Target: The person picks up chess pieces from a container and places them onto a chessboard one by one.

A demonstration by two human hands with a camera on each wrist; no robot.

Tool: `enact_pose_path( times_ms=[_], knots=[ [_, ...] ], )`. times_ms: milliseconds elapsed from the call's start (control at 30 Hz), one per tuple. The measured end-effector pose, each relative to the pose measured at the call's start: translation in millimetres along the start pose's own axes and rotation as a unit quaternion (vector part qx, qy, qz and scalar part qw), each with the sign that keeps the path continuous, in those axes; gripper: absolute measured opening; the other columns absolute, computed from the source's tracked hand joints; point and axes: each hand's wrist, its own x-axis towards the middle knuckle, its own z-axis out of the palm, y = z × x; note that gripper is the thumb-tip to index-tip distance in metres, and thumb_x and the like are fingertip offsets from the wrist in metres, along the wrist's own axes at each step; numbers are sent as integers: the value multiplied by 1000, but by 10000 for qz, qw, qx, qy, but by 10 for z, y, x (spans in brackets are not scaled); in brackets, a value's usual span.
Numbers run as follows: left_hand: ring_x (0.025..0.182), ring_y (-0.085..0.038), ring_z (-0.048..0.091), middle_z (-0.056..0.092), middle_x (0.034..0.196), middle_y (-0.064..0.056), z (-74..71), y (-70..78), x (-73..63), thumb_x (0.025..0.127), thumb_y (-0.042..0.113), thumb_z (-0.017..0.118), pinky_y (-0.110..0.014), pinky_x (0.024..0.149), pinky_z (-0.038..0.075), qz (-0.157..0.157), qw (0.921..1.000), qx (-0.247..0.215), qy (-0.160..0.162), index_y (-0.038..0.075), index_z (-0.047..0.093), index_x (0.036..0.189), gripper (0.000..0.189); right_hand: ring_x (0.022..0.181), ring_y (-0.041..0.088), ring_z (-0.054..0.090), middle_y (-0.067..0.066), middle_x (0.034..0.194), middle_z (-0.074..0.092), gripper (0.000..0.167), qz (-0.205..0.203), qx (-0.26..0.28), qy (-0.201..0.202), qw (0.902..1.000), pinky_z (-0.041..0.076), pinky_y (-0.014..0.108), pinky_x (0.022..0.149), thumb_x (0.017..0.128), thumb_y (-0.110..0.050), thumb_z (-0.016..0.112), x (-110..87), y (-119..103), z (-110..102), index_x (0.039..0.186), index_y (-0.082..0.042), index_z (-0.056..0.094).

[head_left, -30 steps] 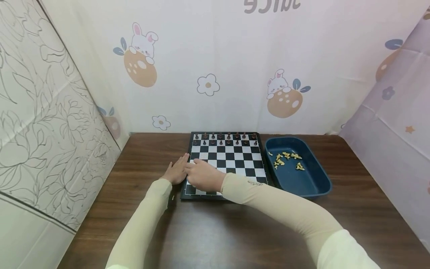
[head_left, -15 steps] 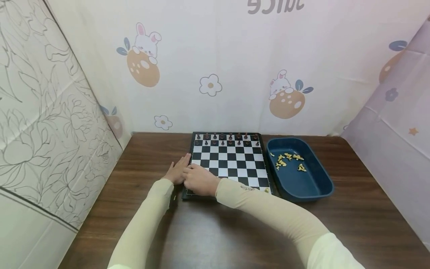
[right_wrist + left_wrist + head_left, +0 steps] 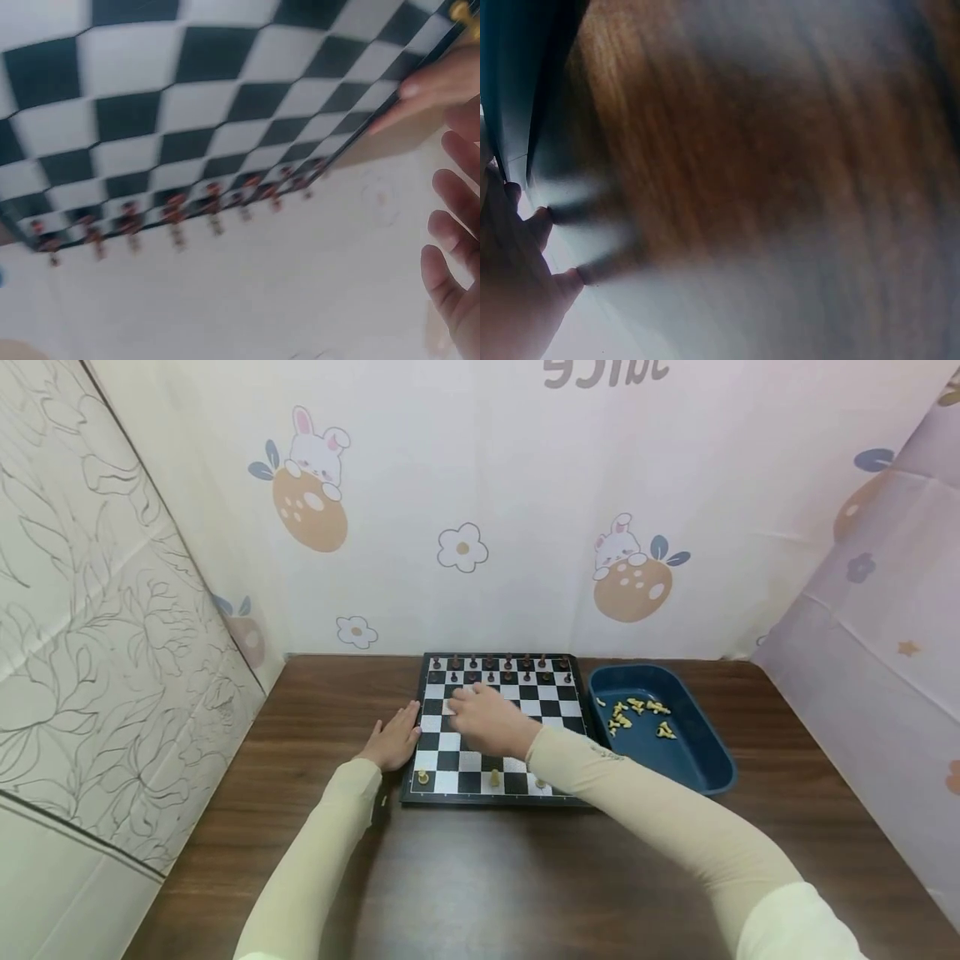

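On the bench [image 3: 330, 710], the board [image 3: 551, 708] looks past half set: dark pieces [image 3: 508, 662] fill its two far rows, while three pale pieces [image 3: 495, 778] show on the near row (the right arm [image 3: 645, 792] may hide others). Loose pieces [image 3: 665, 731], seemingly left to place, lie in the tray [image 3: 705, 777] beside it. The left hand [image 3: 392, 742] lies flat at the board's edge; the right hand [image 3: 491, 720], fingers loosely bent, apparently holding nothing, is over the squares.
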Motion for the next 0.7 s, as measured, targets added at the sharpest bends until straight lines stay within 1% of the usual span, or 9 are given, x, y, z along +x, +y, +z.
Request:
enact_pose_path(
  times_ms=[133,333,433,533,700],
  knots=[
    [144,-29,11,8,159,-9,-3,5,-1,105,29,28,-61,111,5,32,10000,-36,-19,7,8,154,57,88,17,53,2,99,64,17,387,113,-43,9992,45,31,73,79,-18,71,-258,257,28,95,-14,73],
    [144,-30,12,9,159,-10,-31,14,-33,105,28,28,-61,110,4,13,10000,-72,53,6,9,153,57,84,21,54,3,90,62,9,911,5,-103,9958,44,35,67,78,-15,72,-660,574,88,87,-12,73],
    [144,-30,12,9,159,-10,-47,30,-50,105,27,28,-61,110,4,24,9999,-110,23,6,9,153,57,82,22,52,4,89,62,9,1133,-18,-262,9932,41,34,65,78,-15,73,-843,689,115,86,-11,73],
    [144,-31,12,9,159,-11,-52,31,-57,105,27,28,-62,110,4,31,9999,-125,1,5,9,153,57,81,23,51,5,89,63,12,1352,8,-390,9900,42,34,65,76,-15,75,-990,777,154,88,-11,75],
    [144,-31,12,9,159,-11,-47,30,-50,105,27,29,-62,110,5,68,9999,-109,1,6,9,153,57,80,24,49,6,85,63,14,1614,170,-413,9859,45,37,68,75,-10,76,-1240,919,199,89,-9,76]
  ],
)
